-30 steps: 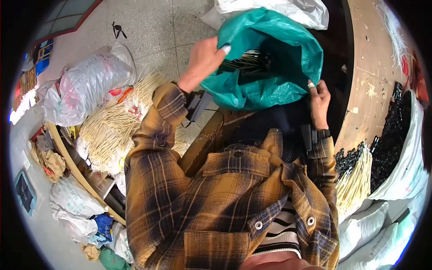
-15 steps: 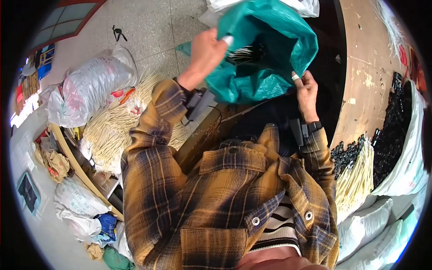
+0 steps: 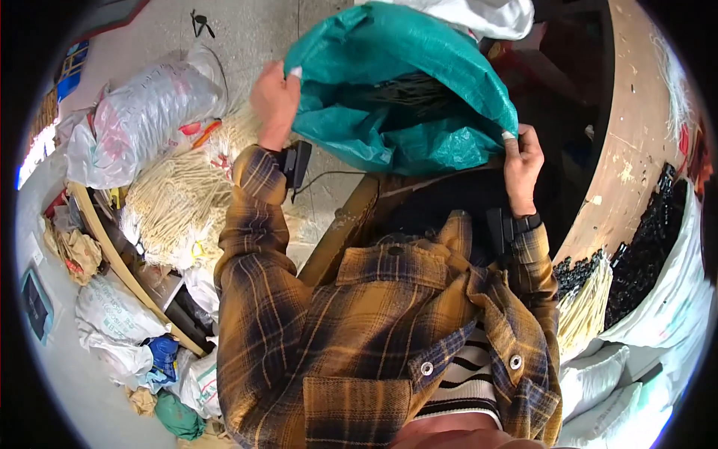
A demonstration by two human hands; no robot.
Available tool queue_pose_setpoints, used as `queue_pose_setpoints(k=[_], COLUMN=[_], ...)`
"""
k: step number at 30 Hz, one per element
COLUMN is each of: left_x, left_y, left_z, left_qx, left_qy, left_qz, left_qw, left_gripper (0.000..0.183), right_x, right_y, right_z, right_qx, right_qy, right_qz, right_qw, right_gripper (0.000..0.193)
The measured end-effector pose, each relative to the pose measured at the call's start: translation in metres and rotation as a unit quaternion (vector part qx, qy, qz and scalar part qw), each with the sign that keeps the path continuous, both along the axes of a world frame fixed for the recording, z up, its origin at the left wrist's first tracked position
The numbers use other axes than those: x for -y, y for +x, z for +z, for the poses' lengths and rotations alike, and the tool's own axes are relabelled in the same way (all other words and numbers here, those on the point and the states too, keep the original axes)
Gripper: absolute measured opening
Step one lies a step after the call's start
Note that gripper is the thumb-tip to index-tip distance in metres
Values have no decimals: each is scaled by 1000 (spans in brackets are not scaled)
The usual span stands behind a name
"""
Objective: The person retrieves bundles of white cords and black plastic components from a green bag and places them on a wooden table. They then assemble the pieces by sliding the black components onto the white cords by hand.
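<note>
A large green woven plastic sack (image 3: pixel 449 146) lies in front of me with its mouth spread wide. My left hand (image 3: pixel 275 103) pinches the rim at the left side, a white wrapping on one finger. On the opposite side my right hand (image 3: pixel 523 165) grips the rim between thumb and fingers, also with a white wrapping. Down in the shadowed inside lie thin pale stick-like strands (image 3: pixel 415 93); how deep they go is hidden. Both wrists carry dark devices.
Left of me a pile of pale thin cords (image 3: pixel 176 202) lies beside a filled clear plastic bag (image 3: pixel 153 112). A wooden table (image 3: pixel 617 172) on the right holds small black parts (image 3: pixel 651 251) and another pale bundle (image 3: pixel 587 303). A white sack (image 3: pixel 497 16) sits beyond the green one.
My left hand has moved left and slightly down, pulling the sack's mouth wider. My right hand has shifted a little right and down. More of the strands inside show.
</note>
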State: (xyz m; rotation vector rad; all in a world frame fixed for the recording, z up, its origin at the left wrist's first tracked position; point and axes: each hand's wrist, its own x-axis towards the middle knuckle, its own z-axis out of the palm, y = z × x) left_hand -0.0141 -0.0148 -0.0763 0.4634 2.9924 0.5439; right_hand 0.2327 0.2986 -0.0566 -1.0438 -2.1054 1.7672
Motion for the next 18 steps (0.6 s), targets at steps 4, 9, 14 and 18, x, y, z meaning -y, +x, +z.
queue_pose_setpoints(k=[4, 9, 14, 18], left_x=[-3, -33, -48, -49], left_y=[-14, 8, 57, 76], left_z=[1, 23, -26, -81], left_qx=[35, -226, 198, 231], left_qy=[-5, 7, 32, -126], left_qz=[6, -67, -275, -267], left_qw=[999, 972, 940, 927], left_gripper=[27, 22, 35, 47], right_x=[1, -2, 15, 52], right_y=[7, -5, -61, -115], right_z=[-20, -18, 18, 27], right_qx=[107, 201, 88, 6], right_qy=[94, 188, 420, 506], right_qz=[72, 114, 160, 217], right_qw=[987, 955, 889, 835], right_gripper=[5, 13, 46, 73])
